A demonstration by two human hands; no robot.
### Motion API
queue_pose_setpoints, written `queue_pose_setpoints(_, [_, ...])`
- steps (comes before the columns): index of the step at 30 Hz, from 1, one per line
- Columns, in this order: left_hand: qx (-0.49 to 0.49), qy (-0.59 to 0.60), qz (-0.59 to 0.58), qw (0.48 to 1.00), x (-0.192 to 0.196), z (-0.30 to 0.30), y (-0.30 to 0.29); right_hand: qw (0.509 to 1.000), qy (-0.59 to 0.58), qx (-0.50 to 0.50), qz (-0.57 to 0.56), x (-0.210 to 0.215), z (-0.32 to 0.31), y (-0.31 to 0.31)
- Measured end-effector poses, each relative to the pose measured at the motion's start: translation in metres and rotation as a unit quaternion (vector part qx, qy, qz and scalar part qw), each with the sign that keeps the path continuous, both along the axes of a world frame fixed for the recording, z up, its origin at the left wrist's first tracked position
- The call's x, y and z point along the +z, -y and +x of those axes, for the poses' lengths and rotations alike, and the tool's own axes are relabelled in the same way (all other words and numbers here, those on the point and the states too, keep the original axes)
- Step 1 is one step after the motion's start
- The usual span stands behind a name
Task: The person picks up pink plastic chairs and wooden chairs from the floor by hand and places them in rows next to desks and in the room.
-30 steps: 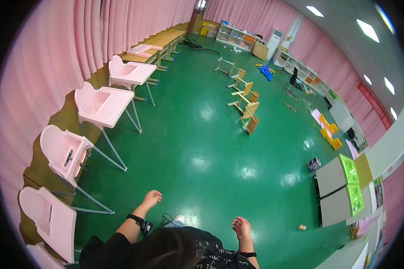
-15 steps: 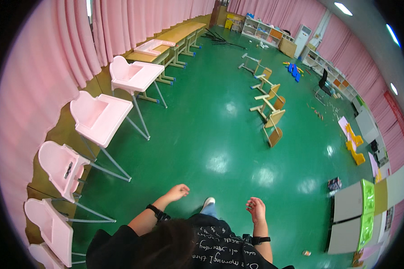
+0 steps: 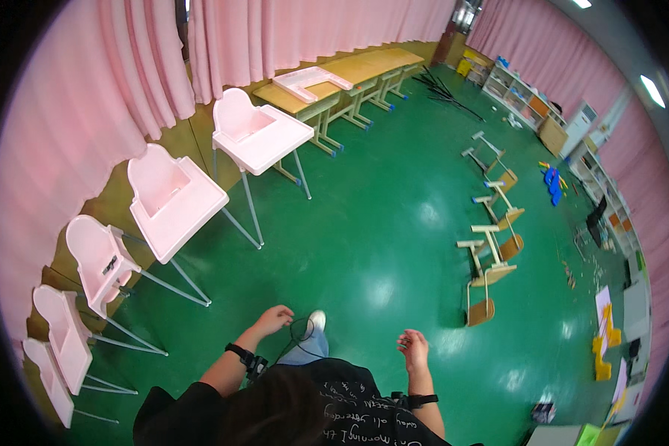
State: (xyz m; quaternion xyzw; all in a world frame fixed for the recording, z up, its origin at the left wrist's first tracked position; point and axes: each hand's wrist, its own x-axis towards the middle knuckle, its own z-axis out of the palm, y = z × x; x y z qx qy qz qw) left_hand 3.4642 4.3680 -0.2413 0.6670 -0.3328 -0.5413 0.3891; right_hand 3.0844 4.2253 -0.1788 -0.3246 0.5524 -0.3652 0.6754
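My left hand (image 3: 276,319) hangs in the air over the floor with its fingers loosely bent and nothing seen in it. A thin dark cord (image 3: 299,334) loops beside it, near my forward leg; whether it touches the hand I cannot tell. To the right, my right hand (image 3: 414,347) is held up with relaxed fingers apart, also holding nothing. Nearest to my left hand is a row of pink high chairs along the left wall, among them one with a strap (image 3: 102,260) and one with a broad tray (image 3: 182,215). Another tray-topped high chair (image 3: 275,141) stands farther along.
Wooden desks (image 3: 364,68) line the far left wall, with a pink tray-like frame (image 3: 311,80) on top. Several wooden chairs (image 3: 496,275) lie tipped on the green floor to the right. Black poles (image 3: 450,97), blue pieces (image 3: 552,186) and white shelves (image 3: 516,89) are farther off.
My view has turned left, so the high chairs, desks and tipped chairs sit farther right or lower. Both hands stay raised and empty, and the dark cord now shows by my left hand.
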Motion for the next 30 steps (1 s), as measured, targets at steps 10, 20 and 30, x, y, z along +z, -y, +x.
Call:
queue_pose_setpoints(10, [0.076, 0.100, 0.039, 0.991, -0.042, 0.128, 0.199, 0.991, 0.003, 0.132, 0.030, 0.008, 0.156, 0.261])
queue_pose_setpoints(20, [0.042, 0.095, -0.038, 0.994, -0.007, 0.215, 0.477, 0.991, 0.022, 0.131, 0.022, 0.009, 0.258, 0.503])
queue_pose_setpoints(30, [0.111, 0.111, -0.007, 0.988, -0.004, 0.321, 0.689, 0.989, -0.024, 0.149, -0.002, 0.000, 0.358, 0.785])
